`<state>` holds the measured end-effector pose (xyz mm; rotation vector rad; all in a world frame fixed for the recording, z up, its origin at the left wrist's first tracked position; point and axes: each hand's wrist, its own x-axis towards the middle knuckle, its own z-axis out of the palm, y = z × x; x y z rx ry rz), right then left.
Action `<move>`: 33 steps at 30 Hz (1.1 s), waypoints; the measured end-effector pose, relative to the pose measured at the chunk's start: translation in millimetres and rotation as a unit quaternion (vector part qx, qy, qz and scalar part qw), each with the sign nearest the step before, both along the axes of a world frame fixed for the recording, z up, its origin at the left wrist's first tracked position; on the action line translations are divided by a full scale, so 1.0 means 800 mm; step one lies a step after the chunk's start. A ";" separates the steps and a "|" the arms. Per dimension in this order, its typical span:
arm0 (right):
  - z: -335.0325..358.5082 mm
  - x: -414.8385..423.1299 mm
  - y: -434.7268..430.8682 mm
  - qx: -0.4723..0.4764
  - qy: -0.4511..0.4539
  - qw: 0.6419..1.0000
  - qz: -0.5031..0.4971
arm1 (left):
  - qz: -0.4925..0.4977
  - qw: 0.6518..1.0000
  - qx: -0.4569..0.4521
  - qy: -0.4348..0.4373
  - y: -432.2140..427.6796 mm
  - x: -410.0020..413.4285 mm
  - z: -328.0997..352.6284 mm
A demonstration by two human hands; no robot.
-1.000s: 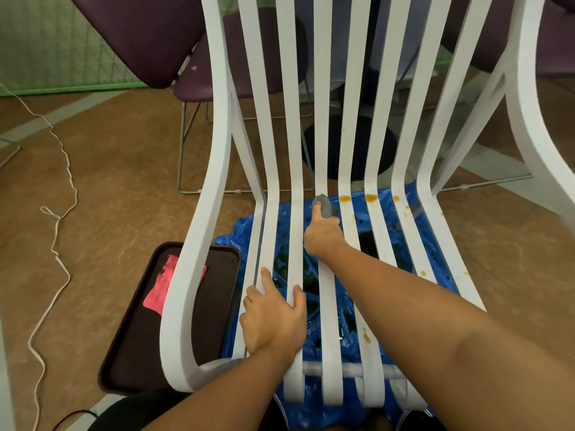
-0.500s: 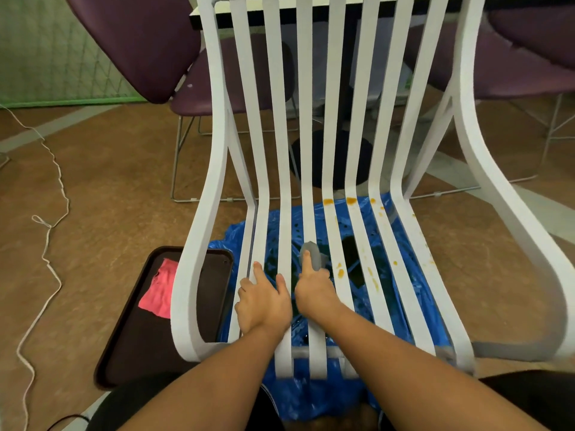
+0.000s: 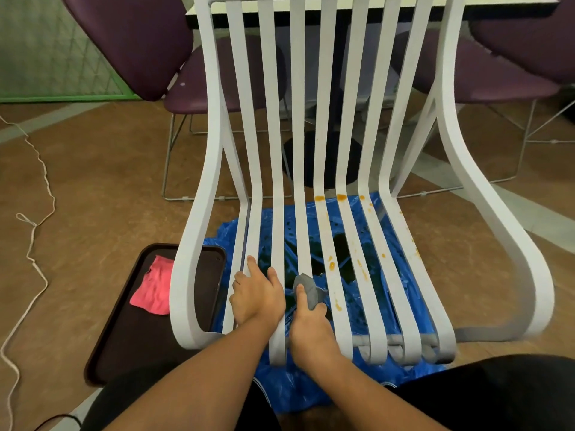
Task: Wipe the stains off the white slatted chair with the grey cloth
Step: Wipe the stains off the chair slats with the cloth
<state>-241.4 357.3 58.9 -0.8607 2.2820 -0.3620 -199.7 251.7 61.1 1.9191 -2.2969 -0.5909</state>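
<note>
The white slatted chair (image 3: 298, 88) (orange stains (image 3: 331, 265) on its slats) bears a bunched grey cloth (image 3: 306, 284) on a middle slat.

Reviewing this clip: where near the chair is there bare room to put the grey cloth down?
Free: the near half of the tray, below the pink cloth; the brown floor between the white cord and the chair. Crowded: the front slats, where the left hand and the right hand with the grey cloth sit.

One white slatted chair (image 3: 191, 244), one grey cloth (image 3: 306, 286), one pink cloth (image 3: 152, 289), one brown tray (image 3: 124, 331), one left hand (image 3: 256, 295), one right hand (image 3: 308, 328).
</note>
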 end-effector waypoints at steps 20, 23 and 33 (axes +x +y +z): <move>0.007 -0.133 -0.192 0.053 0.042 0.997 -0.022 | 0.013 1.000 -0.007 0.004 -0.002 -0.006 -0.005; 0.004 -0.155 -0.221 0.052 0.032 0.998 -0.022 | 0.014 1.000 -0.004 0.001 -0.002 -0.005 -0.007; -0.009 -0.200 -0.276 0.028 0.069 0.997 0.009 | 0.020 1.000 -0.006 0.017 -0.003 -0.003 -0.014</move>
